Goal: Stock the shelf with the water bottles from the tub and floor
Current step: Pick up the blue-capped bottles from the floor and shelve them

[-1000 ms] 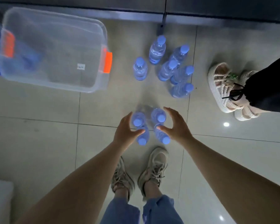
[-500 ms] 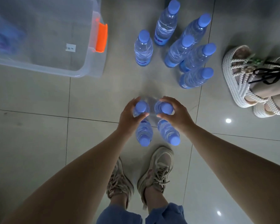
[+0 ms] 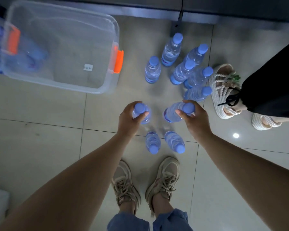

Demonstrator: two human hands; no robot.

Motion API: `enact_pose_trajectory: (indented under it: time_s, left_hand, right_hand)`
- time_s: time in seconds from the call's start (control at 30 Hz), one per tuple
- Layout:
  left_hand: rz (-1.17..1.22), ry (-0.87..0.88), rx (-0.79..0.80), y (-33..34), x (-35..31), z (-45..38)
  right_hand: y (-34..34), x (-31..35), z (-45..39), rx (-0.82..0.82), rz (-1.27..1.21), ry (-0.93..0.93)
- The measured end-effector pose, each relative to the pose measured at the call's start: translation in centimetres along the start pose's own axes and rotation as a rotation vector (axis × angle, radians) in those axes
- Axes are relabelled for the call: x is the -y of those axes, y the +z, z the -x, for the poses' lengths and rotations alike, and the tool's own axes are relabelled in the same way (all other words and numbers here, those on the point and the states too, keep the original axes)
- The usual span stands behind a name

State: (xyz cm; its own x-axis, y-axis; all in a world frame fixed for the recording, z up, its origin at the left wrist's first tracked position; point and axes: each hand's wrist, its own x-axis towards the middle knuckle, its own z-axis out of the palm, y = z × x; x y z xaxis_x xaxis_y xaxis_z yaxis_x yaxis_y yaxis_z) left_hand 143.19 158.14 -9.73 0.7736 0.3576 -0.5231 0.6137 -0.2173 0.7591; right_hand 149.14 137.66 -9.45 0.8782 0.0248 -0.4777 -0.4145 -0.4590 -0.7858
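My left hand grips the neck of one blue-capped water bottle, lifted off the floor. My right hand grips the neck of a second bottle, which tilts to the left. Two more bottles stand on the tiles just in front of my shoes. Several bottles stand in a cluster farther ahead on the right. A clear plastic tub with orange latches sits at the upper left. Its inside looks bare; blurred blue bottles show at its far left end.
Another person's feet in white rope sandals stand right beside the far bottle cluster. The shelf's dark base with a black post runs along the top. My own sneakers are below the two near bottles.
Both hands closed on the caps of the two farther bottles of the near group and lifted them apart. The other two stayed on the floor. The camera tilted back up.
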Motion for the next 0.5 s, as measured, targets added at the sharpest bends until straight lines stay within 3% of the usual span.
enact_pose_trajectory:
  time_s: [0.2,0.5]
  left_hand:
    - [0.040,0.075,-0.064,-6.3,-8.8,4.4]
    - [0.080,0.252,-0.068,-19.0,-27.0,11.1]
  right_hand:
    - [-2.6,11.1,5.3,0.050,-0.066,-0.102]
    - [-6.1,33.7,12.0,0.088,-0.103,-0.345]
